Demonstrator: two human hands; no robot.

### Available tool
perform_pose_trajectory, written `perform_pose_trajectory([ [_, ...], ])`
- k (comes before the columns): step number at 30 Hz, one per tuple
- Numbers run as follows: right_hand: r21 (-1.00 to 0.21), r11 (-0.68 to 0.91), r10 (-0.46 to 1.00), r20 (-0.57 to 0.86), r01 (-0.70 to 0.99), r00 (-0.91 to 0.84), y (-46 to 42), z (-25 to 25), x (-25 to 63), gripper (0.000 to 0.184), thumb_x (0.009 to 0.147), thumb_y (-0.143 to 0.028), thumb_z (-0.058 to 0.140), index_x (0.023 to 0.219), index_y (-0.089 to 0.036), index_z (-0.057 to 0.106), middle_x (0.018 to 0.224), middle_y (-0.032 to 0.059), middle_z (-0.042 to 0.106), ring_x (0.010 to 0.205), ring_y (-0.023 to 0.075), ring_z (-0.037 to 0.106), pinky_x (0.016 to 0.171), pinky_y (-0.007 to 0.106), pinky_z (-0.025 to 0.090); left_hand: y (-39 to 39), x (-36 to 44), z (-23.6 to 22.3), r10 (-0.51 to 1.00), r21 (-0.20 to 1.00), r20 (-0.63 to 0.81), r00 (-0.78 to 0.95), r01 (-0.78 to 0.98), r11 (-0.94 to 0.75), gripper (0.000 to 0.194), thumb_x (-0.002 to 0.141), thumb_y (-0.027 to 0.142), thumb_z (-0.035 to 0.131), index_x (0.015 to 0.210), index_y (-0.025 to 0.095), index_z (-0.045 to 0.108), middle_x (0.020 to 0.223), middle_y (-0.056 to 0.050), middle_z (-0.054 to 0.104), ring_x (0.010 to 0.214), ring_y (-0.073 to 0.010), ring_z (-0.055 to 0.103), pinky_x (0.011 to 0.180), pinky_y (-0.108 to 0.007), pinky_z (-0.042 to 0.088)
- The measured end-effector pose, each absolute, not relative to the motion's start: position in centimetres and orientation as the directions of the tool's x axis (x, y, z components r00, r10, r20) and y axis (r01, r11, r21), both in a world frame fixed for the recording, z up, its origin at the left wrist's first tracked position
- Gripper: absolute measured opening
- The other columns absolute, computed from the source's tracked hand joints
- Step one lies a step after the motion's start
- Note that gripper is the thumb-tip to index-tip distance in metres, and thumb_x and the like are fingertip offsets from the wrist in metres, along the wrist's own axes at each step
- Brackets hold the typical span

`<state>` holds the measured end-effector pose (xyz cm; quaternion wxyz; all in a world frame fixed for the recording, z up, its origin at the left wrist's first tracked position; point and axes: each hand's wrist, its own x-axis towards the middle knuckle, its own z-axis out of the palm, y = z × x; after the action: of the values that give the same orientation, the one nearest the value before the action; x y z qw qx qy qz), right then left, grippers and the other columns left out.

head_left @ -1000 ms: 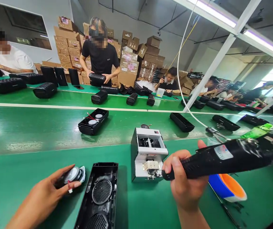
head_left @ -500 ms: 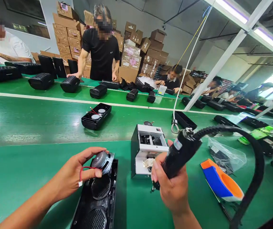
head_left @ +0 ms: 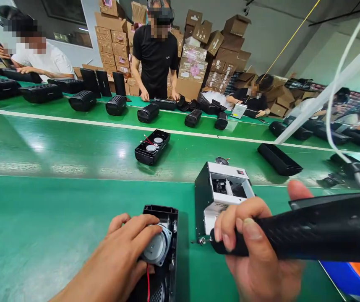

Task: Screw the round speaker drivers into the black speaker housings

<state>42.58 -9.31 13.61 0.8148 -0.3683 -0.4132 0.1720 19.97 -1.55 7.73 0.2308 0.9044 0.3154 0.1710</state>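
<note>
Speaker driver [head_left: 156, 248] under left-hand [head_left: 121, 260] grip.

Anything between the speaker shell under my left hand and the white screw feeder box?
No. In the head view only a bare strip of green table separates the speaker shell from the white feeder box; the screwdriver tip pokes in near its bottom corner.

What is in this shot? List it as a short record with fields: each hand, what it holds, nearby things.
left hand: presses a round speaker into the open black case
right hand: grips a black power screwdriver, lying level, tip pointing left
beside case: white screw feeder
surface: green bench
behind: green belt carrying another case
</note>
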Motion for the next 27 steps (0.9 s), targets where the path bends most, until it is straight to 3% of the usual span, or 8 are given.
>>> perform_pose_trajectory([
  [5,-0.713,0.702,0.581,0.576,0.006,0.575,-6.2,13.3,40.8,0.061,0.110,-0.019,0.072,0.161,-0.043,0.047,0.080,-0.0092,0.062,0.052,0.0132,0.056,0.051,0.028,0.054,-1.7,21.8,7.7,0.608,0.448,0.089,0.789,0.514,-0.732,0.059,0.084,0.003,0.060,0.134,0.032,0.070,0.124,-0.002,0.080,0.119,-0.0295,0.074,0.132,-0.064,0.027],
  [10,-0.732,0.681,0.645,0.583,-0.025,0.494,-4.9,11.5,40.2,0.062,0.114,-0.019,0.072,0.163,-0.047,0.047,0.087,-0.0077,0.061,0.057,0.0115,0.059,0.055,0.027,0.057,-1.4,22.1,6.5,0.640,0.380,0.030,0.768,0.583,-0.718,0.062,0.080,0.007,0.064,0.138,0.029,0.071,0.127,-0.007,0.081,0.131,-0.0381,0.069,0.128,-0.075,0.032],
  [17,-0.782,0.621,0.718,0.542,-0.049,0.437,-4.4,8.9,39.9,0.065,0.114,-0.018,0.072,0.166,-0.045,0.042,0.088,-0.0068,0.061,0.061,0.0132,0.060,0.059,0.029,0.056,-1.5,21.3,4.9,0.637,0.297,0.097,0.764,0.589,-0.752,0.058,0.087,0.012,0.061,0.141,0.030,0.072,0.127,-0.008,0.083,0.132,-0.0372,0.067,0.117,-0.059,0.045],
  [27,-0.820,0.572,0.751,0.518,-0.011,0.410,-4.3,7.2,40.1,0.071,0.113,-0.021,0.072,0.169,-0.040,0.034,0.091,-0.0046,0.060,0.065,0.0172,0.055,0.060,0.033,0.051,-1.9,21.4,4.9,0.607,0.274,0.249,0.755,0.546,-0.792,0.050,0.091,0.011,0.061,0.137,0.027,0.070,0.120,-0.002,0.082,0.125,-0.0323,0.069,0.110,-0.051,0.038],
])
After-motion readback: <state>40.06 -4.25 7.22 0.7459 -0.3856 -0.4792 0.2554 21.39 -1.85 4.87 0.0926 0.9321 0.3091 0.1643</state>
